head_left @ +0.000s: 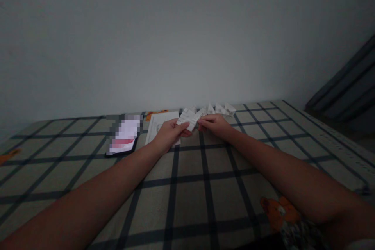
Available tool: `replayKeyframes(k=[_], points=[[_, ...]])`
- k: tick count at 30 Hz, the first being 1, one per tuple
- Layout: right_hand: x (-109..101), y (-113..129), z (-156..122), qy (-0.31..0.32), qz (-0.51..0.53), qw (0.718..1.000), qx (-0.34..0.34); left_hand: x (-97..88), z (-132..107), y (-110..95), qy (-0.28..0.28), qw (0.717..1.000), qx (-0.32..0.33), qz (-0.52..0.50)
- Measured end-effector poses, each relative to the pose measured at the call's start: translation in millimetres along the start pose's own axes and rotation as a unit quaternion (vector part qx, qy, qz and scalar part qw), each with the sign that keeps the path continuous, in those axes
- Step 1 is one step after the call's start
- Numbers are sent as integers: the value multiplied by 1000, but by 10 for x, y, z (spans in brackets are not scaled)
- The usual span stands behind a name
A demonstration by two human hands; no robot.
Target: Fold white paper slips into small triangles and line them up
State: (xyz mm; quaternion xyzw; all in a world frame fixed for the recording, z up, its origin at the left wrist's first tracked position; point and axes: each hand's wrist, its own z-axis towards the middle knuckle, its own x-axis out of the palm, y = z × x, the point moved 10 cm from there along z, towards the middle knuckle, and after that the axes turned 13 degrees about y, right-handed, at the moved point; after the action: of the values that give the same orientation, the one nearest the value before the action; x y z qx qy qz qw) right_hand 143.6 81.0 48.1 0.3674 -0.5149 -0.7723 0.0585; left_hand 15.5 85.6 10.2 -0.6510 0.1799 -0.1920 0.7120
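Between both hands is a small folded piece of printed white paper (187, 117). My left hand (170, 132) is closed on its lower left part, with the thumb on top and fingers beneath. At the paper's right edge, my right hand (216, 124) pinches with thumb and forefinger. Behind the right hand stand several small folded paper pieces (220, 109) with pointed tops, in a row near the wall. Flat beneath and beyond my left hand lies a white printed sheet (155, 125), partly covered by that hand.
A phone (124, 134) with a lit, blurred screen lies left of the sheet. Everything rests on a checked cloth (187, 203) with orange bear prints. A pale wall (187, 39) rises right behind, and dark striped fabric (345, 82) hangs at the far right.
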Motion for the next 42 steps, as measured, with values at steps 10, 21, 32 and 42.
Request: replayKeyframes(k=[10, 21, 32, 42], points=[[-10, -78, 11, -16, -27, 999, 17, 112, -45, -69, 32, 991, -20, 128], [32, -20, -8, 16, 6, 1000, 6, 51, -55, -78, -1, 993, -17, 115], [59, 0, 23, 26, -84, 996, 19, 43, -54, -101, 7, 968, -2, 249], [45, -8, 16, 5, -39, 999, 22, 61, -38, -66, 18, 989, -10, 149]])
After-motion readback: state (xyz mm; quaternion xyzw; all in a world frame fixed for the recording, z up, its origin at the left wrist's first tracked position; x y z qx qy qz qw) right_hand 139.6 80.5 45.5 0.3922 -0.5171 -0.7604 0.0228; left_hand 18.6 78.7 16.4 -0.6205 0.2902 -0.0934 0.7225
